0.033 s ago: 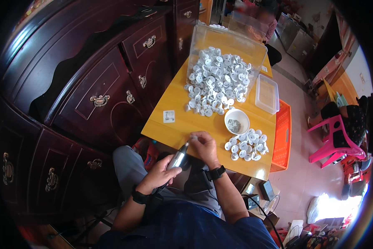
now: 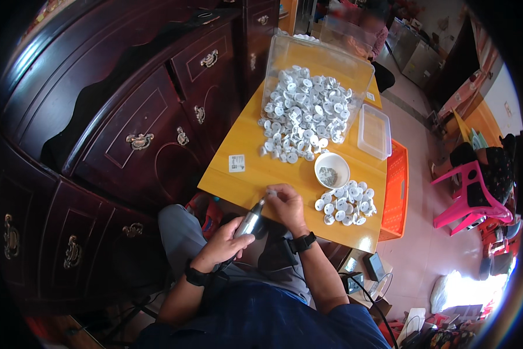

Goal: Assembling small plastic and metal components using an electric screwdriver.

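Observation:
My left hand [image 2: 222, 247] is closed around a silver pen-shaped power tool [image 2: 248, 223] whose tip points up toward my right hand [image 2: 286, 205]. The fingers of that hand pinch a small white part [image 2: 271, 191] at the near edge of the yellow table [image 2: 245, 177], right at the tool's tip. A big heap of white round parts [image 2: 304, 113] spills out of a clear plastic box [image 2: 325, 55] lying on its side at the table's far end. A smaller group of the same parts [image 2: 346, 203] lies to the right of my right hand. Both wrists wear black bands.
A white bowl [image 2: 332, 168] with grey bits stands between the two heaps. A clear lid [image 2: 374, 131] lies at the right edge, an orange crate [image 2: 396, 192] beside the table. A small white card [image 2: 236, 163] lies left. A dark wooden cabinet [image 2: 145, 116] stands left, a pink chair [image 2: 471, 198] far right.

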Demonstrator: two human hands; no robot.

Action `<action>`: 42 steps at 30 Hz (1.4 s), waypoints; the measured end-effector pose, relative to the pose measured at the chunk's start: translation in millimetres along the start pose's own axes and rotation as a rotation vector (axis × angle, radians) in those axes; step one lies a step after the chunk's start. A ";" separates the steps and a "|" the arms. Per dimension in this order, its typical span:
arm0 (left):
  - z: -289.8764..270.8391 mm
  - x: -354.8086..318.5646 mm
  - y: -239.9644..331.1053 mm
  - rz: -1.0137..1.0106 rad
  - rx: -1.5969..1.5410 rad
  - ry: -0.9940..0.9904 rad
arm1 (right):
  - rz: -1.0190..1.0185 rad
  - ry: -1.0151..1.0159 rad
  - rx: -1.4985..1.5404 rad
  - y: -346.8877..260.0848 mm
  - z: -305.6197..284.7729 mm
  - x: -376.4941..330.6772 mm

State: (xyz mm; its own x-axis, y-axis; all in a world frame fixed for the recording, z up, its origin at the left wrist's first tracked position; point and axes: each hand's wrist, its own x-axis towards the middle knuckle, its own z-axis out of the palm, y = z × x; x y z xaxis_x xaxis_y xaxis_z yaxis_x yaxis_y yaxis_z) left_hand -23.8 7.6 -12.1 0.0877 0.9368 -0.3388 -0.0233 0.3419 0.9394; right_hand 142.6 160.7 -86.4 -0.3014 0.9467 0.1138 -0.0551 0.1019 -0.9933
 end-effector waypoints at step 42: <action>17.3 -20.0 20.3 -0.006 -0.028 -0.069 | 0.073 -0.046 -1.435 -80.9 -124.2 83.7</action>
State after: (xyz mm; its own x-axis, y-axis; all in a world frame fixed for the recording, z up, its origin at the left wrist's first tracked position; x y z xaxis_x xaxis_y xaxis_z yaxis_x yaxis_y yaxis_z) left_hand -8.8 -5.5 14.6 0.1562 0.9276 -0.3394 -0.0506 0.3507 0.9351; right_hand 240.0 269.7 0.8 -0.2927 0.9555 0.0356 0.9427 0.2946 -0.1564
